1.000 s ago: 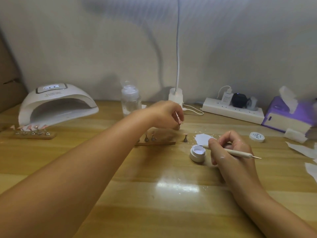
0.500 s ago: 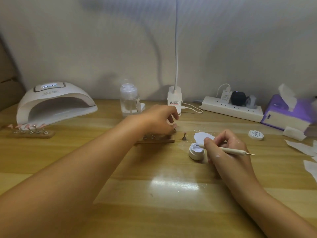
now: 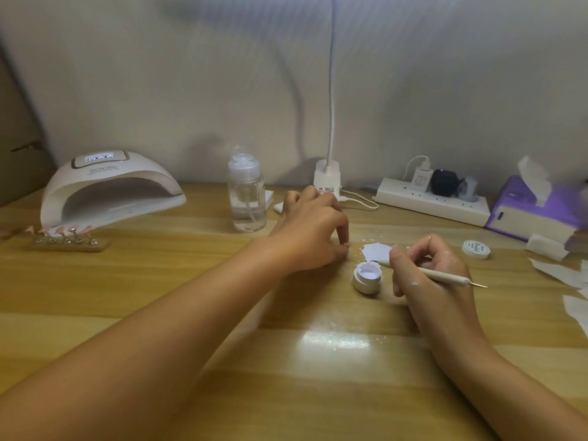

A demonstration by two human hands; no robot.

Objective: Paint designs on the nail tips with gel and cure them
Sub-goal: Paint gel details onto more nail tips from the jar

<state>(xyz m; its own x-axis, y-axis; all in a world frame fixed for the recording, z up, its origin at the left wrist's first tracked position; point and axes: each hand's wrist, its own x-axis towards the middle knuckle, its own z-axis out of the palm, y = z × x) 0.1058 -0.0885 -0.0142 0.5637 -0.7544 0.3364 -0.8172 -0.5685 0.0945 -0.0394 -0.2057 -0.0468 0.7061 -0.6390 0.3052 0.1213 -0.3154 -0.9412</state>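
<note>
My left hand (image 3: 313, 230) is down on the table with curled fingers, pinching a small pink nail tip (image 3: 346, 246) at its fingertips. It covers the wooden holder beneath it. My right hand (image 3: 436, 275) grips a white dotting pen (image 3: 445, 277), whose front end lies just above the open gel jar (image 3: 367, 276). The jar's lid (image 3: 476, 249) lies further right. At the far left, a second wooden holder (image 3: 68, 243) carries several pink nail tips in front of the white curing lamp (image 3: 108, 189), whose display is lit.
A clear pump bottle (image 3: 246, 198) and a desk lamp base (image 3: 327, 178) stand behind my left hand. A power strip (image 3: 432, 202) and a purple tissue box (image 3: 534, 211) sit at the back right. A white paper piece (image 3: 377, 251) and paper scraps (image 3: 569, 272) lie nearby.
My left hand came down from a raised position with the nail tip to the table and shifted slightly right. My right hand kept the pen by the jar.
</note>
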